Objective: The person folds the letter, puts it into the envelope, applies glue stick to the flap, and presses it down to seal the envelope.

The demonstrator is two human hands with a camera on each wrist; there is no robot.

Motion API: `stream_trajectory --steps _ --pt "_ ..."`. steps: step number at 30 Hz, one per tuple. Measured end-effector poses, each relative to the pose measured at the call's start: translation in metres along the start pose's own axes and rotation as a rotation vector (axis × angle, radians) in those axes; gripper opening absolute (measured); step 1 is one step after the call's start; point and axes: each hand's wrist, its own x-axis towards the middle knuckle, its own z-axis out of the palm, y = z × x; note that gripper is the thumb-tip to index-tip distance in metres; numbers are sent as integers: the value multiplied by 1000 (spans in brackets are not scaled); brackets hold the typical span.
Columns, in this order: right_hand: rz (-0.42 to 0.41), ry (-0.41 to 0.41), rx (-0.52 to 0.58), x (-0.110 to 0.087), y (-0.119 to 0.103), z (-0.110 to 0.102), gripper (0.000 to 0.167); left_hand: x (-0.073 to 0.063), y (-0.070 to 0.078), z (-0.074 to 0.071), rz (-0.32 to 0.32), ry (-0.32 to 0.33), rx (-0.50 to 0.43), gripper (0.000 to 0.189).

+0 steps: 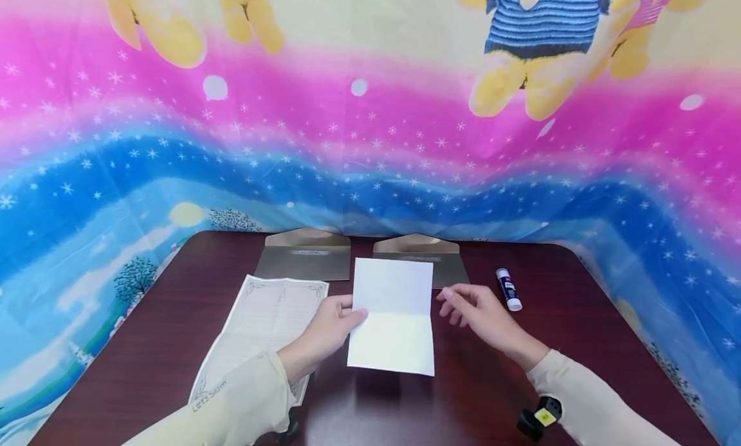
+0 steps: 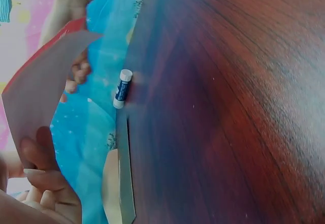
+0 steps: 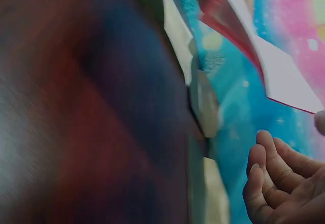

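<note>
A folded card (image 1: 392, 343), white on the inner face and creased across the middle, is held up over the table. Its outer side shows red in the right wrist view, where the card (image 3: 287, 76) bends at the crease. My left hand (image 1: 324, 327) pinches its left edge, thumb in front and fingers behind. To the right of the card, my right hand (image 1: 480, 317) is in the air with loosely bent fingers, holding nothing. Its fingertips are a short way off the card's right edge. Under my left forearm lies a cream letter sheet (image 1: 260, 317) with a decorated border, partly covered by the sleeve.
Two dark envelopes (image 1: 303, 262) with raised flaps lie side by side at the table's back edge; the card overlaps the right envelope (image 1: 451, 272). A glue stick (image 1: 509, 290) lies right of them on the dark wooden table (image 1: 475, 401). A printed cloth (image 1: 347, 143) hangs behind.
</note>
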Motion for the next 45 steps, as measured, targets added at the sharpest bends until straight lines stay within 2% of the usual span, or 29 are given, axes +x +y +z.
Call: stream_trajectory --steps 5,11,15,19,27,32,38,45 --pt "41 -93 64 -4 3 17 39 -1 2 2 -22 45 -23 33" --pt "88 -177 234 -7 -2 25 46 -2 1 5 -31 43 -29 33" --pt "104 -186 288 -6 -1 29 43 -3 -1 6 -33 44 -29 32" --pt "80 -204 332 -6 2 31 41 -3 -2 6 -28 40 -22 30" --pt "71 -227 406 -8 7 27 44 -6 -1 1 3 -47 -18 26" --pt "91 -229 453 -8 6 25 45 -6 1 -1 -2 -64 -25 27" --pt "104 -246 514 -10 8 26 48 -5 2 -2 0 -75 -72 34" --pt "113 -285 672 -10 12 25 42 -5 3 -3 -28 -99 -160 38"
